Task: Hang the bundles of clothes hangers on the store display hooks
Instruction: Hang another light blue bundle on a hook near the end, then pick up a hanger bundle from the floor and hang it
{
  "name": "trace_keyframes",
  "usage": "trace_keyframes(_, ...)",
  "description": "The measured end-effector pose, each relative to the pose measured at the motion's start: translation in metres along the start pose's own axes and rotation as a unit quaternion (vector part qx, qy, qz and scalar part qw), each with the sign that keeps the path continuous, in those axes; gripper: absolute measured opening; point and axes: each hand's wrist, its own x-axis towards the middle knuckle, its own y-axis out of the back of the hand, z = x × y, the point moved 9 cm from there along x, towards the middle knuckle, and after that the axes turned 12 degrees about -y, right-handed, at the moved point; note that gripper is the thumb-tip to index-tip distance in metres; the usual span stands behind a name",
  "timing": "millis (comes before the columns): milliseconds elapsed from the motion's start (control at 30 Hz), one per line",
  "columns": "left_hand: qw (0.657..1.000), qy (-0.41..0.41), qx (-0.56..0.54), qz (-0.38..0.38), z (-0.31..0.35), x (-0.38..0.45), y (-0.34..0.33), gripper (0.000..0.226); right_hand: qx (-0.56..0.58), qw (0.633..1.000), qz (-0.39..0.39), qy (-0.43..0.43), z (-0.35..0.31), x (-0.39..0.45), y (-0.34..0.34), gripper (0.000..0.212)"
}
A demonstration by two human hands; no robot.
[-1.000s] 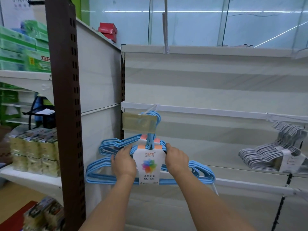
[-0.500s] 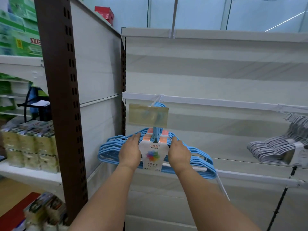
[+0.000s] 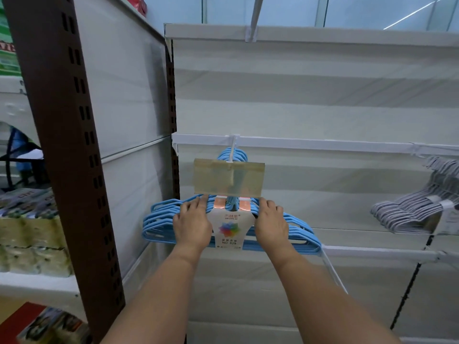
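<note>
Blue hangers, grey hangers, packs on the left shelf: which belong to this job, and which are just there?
Job: blue hangers, white hook, left hand, right hand, grey hangers.
Just there: yellow packs, red box, brown post.

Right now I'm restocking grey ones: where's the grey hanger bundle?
In the head view, the grey hanger bundle hangs at the far right edge, right of the blue hanger bundle both hands hold.

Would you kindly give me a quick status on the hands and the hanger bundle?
Left hand and right hand gripping blue hanger bundle. Bundle's hooks over display hook. Price tag holder hangs in front.
</note>
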Motion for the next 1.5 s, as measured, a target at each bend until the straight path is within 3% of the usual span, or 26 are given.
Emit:
trace_keyframes(233, 1.000, -0.011, -0.005, 0.014, 0.002, -0.009, -0.001, 0.063, 0.030, 0.999, 0.000, -0.015, 0.009, -0.010, 0.003, 0.049)
trace_keyframes(500, 0.998, -0.006, -0.059, 0.021, 0.007, -0.028, -0.010, 0.073, 0.004, 0.999, 0.016, -0.029, 0.036, -0.027, 0.016, 0.038)
trace_keyframes(733, 0.996, 0.046, -0.074, 0.008, 0.025, -0.061, -0.016, 0.090, -0.018, 0.997, 0.055, -0.049, 0.075, -0.050, 0.048, 0.040)
trace_keyframes(867, 0.985, 0.101, -0.133, 0.038, 0.044, -0.096, -0.015, 0.084, -0.003, 0.996, 0.047, -0.080, 0.115, -0.074, 0.063, 0.038)
trace_keyframes(967, 0.980, 0.098, -0.171, 0.032, 0.078, -0.130, -0.030, 0.071, -0.006, 0.993, 0.027, -0.118, 0.162, -0.102, 0.071, 0.039)
trace_keyframes(1100, 0.975, 0.068, -0.207, -0.047, 0.142, -0.170, -0.066, 0.060, -0.023, 0.984, -0.001, -0.175, 0.236, -0.149, 0.081, 0.039)
trace_keyframes(1267, 0.969, -0.021, -0.213, -0.123, 0.244, -0.225, -0.091, 0.055, -0.040, 0.965, -0.010, -0.257, 0.341, -0.216, 0.113, 0.044)
trace_keyframes(1500, 0.932, -0.141, -0.246, -0.224, 0.398, -0.320, -0.125, 0.054, -0.073, 0.918, 0.008, -0.390, 0.496, -0.321, 0.171, 0.043)
